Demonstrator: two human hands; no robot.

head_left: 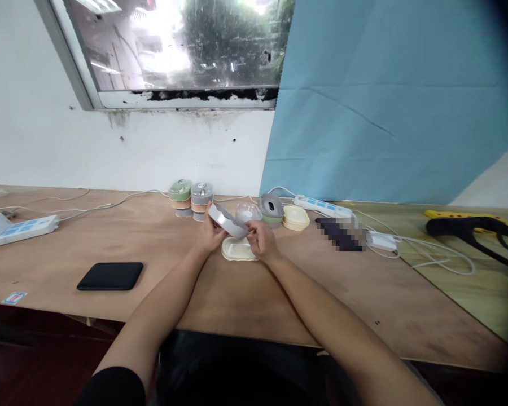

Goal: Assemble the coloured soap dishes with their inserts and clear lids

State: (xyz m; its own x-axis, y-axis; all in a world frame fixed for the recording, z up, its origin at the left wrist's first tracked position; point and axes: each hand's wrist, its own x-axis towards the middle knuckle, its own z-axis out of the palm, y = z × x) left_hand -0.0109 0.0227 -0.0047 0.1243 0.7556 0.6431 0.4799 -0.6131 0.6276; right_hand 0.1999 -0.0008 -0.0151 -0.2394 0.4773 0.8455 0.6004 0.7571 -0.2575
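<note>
While tilted, lid (227, 220) between left (210, 232), right grip (260, 239)

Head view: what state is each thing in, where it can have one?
grey lid: lifted, tilted, held at its ends by left hand and right hand.
cream tray: flat on the table, under the hands.
clear tub: standing behind the grey lid.
boxes: in two stacks, lids on.
cream lids: piled.
phone: flat, dark.
</note>
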